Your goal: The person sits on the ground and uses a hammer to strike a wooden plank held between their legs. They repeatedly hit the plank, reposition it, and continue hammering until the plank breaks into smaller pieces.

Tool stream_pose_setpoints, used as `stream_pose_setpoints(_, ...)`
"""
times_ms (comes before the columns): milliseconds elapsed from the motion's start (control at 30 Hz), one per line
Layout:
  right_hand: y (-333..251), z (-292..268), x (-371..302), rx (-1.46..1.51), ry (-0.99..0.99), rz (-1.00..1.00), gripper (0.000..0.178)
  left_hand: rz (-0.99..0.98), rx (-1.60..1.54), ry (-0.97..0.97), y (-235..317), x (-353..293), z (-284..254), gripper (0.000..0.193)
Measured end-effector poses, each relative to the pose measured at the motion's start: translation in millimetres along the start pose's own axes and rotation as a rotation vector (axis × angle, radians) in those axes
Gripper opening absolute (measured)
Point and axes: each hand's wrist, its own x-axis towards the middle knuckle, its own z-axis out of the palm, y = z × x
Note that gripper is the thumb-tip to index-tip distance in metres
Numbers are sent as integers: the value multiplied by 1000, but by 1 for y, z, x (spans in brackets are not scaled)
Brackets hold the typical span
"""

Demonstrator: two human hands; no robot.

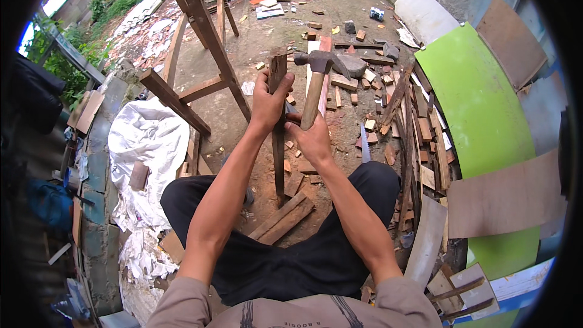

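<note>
My left hand (267, 100) grips a dark, narrow wooden slat (278, 152) near its top and holds it upright, its lower end on the ground between my knees. My right hand (314, 140) is closed around the wooden handle of a claw hammer (320, 61). The steel hammer head sits just right of the slat's top end, level with it. Both forearms reach forward from the lower edge over my black trousers.
Two flat boards (282, 218) lie on the dirt by the slat's foot. A heap of wood scraps (395, 109) spreads to the right beside a green curved panel (480, 115). A wooden trestle (200, 54) stands ahead left, white sheeting (146, 140) on the left.
</note>
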Motion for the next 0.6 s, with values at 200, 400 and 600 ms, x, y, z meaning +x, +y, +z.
stream_pose_setpoints(200,2,27,-7,-40,99,58,39,81,82,145,0,-3,-11,46)
stream_pose_setpoints(400,-24,21,-9,-164,92,18,38,151,2,233,20,-15,-3,48)
stream_pose_setpoints(600,-25,1,2,-14,-52,-57,28,201,107,187,50,-15,10,46)
